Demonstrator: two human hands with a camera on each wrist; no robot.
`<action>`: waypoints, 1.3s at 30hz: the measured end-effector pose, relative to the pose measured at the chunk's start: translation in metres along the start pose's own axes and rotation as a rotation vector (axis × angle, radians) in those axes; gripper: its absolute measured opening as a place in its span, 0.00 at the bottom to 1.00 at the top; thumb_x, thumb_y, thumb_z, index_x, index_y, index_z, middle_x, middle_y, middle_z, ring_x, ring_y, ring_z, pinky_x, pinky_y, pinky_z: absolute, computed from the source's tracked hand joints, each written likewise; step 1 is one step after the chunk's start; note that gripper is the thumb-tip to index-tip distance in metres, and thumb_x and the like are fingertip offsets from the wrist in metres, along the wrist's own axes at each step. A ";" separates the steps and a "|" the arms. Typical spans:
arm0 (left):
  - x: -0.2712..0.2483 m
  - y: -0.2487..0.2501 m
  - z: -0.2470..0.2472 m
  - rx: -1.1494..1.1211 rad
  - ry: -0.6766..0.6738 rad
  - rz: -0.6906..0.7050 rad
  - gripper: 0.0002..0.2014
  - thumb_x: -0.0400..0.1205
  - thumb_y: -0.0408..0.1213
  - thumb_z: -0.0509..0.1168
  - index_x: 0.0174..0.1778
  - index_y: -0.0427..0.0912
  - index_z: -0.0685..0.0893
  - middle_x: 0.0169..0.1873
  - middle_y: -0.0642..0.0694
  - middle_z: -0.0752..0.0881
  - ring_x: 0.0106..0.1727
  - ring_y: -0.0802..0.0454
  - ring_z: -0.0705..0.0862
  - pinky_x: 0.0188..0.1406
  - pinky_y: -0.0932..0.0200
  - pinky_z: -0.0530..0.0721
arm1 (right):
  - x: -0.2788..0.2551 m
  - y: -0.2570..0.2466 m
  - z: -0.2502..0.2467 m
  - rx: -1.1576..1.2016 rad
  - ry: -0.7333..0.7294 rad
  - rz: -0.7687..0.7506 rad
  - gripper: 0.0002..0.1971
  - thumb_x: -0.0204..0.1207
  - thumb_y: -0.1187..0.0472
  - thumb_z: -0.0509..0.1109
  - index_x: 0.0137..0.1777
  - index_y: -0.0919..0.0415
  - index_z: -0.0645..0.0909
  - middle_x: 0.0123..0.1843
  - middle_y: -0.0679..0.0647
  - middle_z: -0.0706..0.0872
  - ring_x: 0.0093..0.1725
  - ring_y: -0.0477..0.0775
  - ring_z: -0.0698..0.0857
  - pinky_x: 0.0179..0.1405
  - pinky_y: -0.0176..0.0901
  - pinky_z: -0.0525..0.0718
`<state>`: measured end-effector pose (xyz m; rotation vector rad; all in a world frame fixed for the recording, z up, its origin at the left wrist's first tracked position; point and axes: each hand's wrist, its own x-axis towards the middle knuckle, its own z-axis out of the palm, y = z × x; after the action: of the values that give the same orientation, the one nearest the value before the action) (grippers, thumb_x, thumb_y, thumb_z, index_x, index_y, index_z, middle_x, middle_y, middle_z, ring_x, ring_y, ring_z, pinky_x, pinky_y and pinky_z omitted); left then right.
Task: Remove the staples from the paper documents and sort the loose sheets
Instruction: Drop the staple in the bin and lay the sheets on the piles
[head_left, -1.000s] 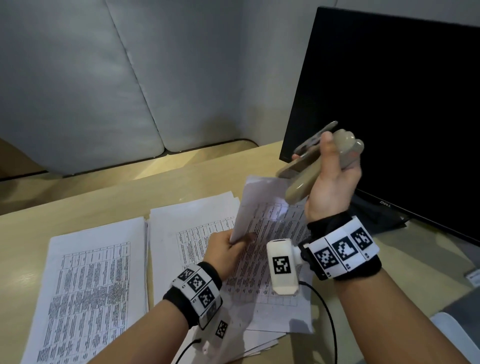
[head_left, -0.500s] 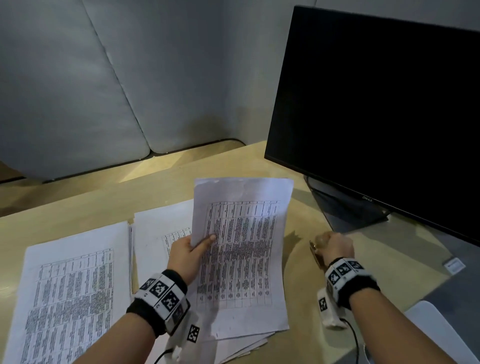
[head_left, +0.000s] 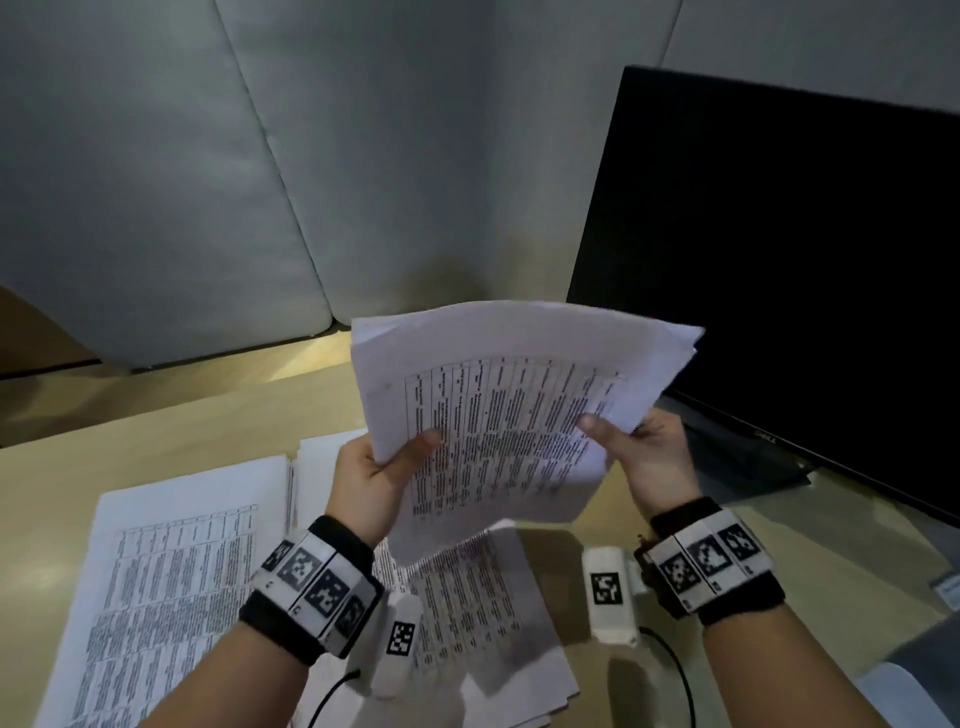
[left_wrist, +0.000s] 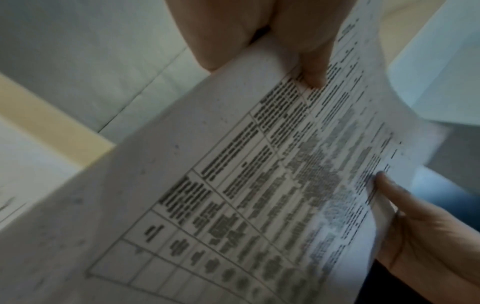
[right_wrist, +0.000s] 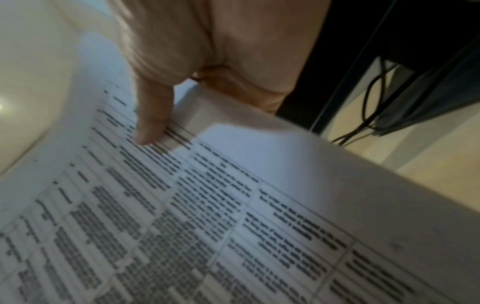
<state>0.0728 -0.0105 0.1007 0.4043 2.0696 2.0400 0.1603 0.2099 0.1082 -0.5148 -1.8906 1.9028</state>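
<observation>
Head cam: both hands, left (head_left: 371, 480) and right (head_left: 652, 460), pinch a white printed-table paper bundle (head_left: 511, 410) up above the tan wooden worktop (head_left: 171, 431). Left wrist: thumb on print. Right wrist: same, black monitor (right_wrist: 337, 51) behind.
</observation>
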 end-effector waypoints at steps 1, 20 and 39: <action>0.000 0.004 -0.003 -0.025 -0.001 0.021 0.08 0.75 0.32 0.71 0.38 0.51 0.86 0.32 0.63 0.89 0.36 0.67 0.86 0.34 0.69 0.84 | 0.000 0.000 0.001 0.011 0.012 -0.001 0.10 0.70 0.77 0.71 0.37 0.61 0.83 0.31 0.42 0.90 0.33 0.38 0.88 0.32 0.29 0.83; 0.007 -0.010 0.000 -0.102 -0.048 -0.051 0.12 0.65 0.39 0.72 0.42 0.57 0.86 0.38 0.63 0.90 0.42 0.66 0.87 0.42 0.63 0.85 | 0.005 0.002 0.017 0.087 -0.004 0.041 0.16 0.65 0.80 0.74 0.45 0.58 0.83 0.37 0.42 0.91 0.40 0.39 0.89 0.39 0.31 0.86; 0.014 0.012 0.002 -0.236 0.077 0.015 0.39 0.69 0.23 0.72 0.70 0.59 0.64 0.45 0.47 0.81 0.46 0.58 0.84 0.38 0.65 0.86 | 0.006 0.001 0.018 0.046 -0.023 0.039 0.18 0.64 0.82 0.73 0.45 0.59 0.81 0.35 0.41 0.90 0.38 0.37 0.88 0.35 0.27 0.83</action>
<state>0.0607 -0.0043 0.1130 0.3055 1.8404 2.3074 0.1459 0.1976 0.1080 -0.5206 -1.8597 1.9800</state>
